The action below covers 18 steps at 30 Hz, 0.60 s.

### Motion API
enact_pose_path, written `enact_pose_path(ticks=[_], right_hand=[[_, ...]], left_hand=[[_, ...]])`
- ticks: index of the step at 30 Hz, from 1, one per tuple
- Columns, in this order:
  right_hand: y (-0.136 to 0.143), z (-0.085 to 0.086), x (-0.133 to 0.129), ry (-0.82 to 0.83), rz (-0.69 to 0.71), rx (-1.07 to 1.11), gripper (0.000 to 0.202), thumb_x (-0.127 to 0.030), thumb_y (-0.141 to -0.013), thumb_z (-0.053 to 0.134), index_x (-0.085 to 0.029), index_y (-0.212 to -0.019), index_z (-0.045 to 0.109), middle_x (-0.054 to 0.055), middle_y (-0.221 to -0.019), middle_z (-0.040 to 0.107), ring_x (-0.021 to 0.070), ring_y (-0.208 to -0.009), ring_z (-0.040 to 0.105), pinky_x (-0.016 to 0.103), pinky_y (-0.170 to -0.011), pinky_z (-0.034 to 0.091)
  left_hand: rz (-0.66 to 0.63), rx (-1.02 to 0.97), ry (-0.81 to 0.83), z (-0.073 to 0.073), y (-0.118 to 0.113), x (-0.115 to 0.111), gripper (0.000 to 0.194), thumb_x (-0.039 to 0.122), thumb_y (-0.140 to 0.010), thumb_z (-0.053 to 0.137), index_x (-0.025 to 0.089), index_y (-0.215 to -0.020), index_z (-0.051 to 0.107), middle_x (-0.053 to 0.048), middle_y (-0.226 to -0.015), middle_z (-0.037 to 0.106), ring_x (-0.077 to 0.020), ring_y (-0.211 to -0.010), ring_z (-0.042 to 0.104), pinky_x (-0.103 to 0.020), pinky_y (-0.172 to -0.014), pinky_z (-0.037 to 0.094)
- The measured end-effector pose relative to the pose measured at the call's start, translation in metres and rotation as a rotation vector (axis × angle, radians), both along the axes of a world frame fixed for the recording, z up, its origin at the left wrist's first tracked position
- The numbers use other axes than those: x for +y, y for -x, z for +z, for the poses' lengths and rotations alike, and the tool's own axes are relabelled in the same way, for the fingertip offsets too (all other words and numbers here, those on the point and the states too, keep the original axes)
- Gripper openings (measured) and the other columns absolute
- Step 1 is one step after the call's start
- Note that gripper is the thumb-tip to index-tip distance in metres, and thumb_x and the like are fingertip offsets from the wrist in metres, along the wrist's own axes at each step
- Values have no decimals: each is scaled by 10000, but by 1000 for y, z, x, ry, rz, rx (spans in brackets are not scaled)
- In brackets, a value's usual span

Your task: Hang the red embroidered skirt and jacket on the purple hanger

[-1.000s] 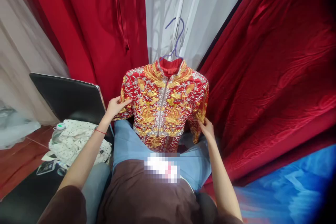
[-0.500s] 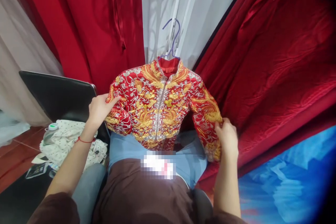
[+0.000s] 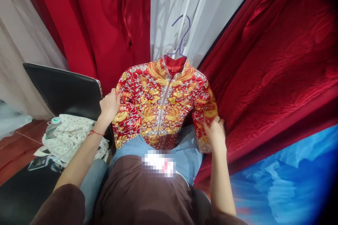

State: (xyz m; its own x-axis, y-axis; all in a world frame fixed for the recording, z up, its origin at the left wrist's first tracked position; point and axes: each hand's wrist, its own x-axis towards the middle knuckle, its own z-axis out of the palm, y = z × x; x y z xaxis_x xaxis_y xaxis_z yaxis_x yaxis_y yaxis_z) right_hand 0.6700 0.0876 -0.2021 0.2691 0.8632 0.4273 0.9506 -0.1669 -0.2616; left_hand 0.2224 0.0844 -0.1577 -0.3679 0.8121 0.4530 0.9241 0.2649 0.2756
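Observation:
A red jacket (image 3: 161,107) with gold and silver embroidery and a stand-up collar is on a purple hanger (image 3: 182,37), upright in front of me. Its lower hem reaches my lap, over light blue jeans (image 3: 134,146). My left hand (image 3: 109,103) is closed on the outer edge of the sleeve at the picture's left, with its fingertips partly hidden by the cloth. At the opposite sleeve, my right hand (image 3: 216,132) grips the cloth around the forearm part. The front zip of the jacket runs closed down the middle.
A black chair back (image 3: 63,89) stands at left, with white dotted cloth (image 3: 74,137) heaped on the seat beside a small dark packet (image 3: 39,162). Red garments (image 3: 274,63) hang on both sides. Blue tulle (image 3: 285,179) spreads at lower right.
My left hand has gone up along its sleeve, and that sleeve now hangs straighter. My right hand has come inward with the other sleeve. The view has shifted slightly.

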Motion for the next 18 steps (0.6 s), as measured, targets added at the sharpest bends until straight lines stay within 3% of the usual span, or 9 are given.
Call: enact_pose_path(ticks=[9,14,16,18], right_hand=[[7,-2,2,52,51,11,521,-384,-856,518,-47,-1251,475,265,-1126,524,368,-947,611,461,-806,485],[40,-1,-4,-140,-11,-94,427,-330,-880,471,-57,-1205,516,314,-1201,494,453,-1175,467,565,-881,429],[58,-1,-4,-194,83,-112,397,-346,-894,460,-91,-1189,536,292,-1235,501,444,-1216,429,587,-910,406],[76,-1,2,-191,265,-65,356,-363,-909,451,-132,-1155,563,238,-1199,549,383,-1162,484,541,-919,425]], left_hand=[[-7,-28,10,1,5,0,457,466,-972,342,138,-1188,577,-193,-940,706,-371,-913,681,-402,-766,483],[-1,-55,-120,-1,8,-1,450,462,-985,309,174,-1173,600,-163,-927,709,-350,-924,680,-395,-807,471],[-6,-88,-160,-1,9,0,456,460,-986,307,178,-1208,589,-157,-937,710,-348,-936,679,-411,-834,472],[-8,-129,-206,-1,7,0,468,426,-985,316,154,-1291,543,-172,-996,707,-355,-988,671,-440,-878,471]])
